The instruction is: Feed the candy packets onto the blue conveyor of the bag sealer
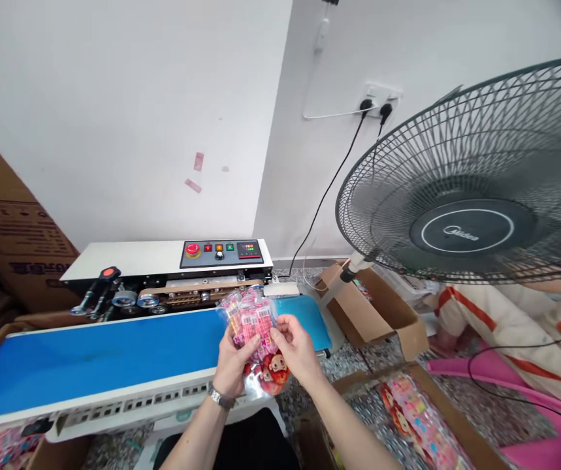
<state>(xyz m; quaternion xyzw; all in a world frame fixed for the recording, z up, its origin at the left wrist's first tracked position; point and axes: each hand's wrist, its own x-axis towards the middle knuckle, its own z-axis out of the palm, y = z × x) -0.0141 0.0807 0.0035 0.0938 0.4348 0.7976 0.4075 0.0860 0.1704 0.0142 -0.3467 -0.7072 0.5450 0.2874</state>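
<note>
Both hands gripped one clear packet (253, 320) of pink sweets over the near edge of the blue belt (94, 356). The left hand (234, 365) clasped its left side, the right hand (297, 349) pinched its right. Fingers hid its middle; the print was unreadable.

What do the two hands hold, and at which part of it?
One clear plastic bag of pink sweets, in both hands: the left hand on its lower left side, the right hand on its right edge.

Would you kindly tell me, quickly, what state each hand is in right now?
Left hand: closed, holding the clear bag of pink packets.
Right hand: closed, pinching the same bag's right side.
</note>
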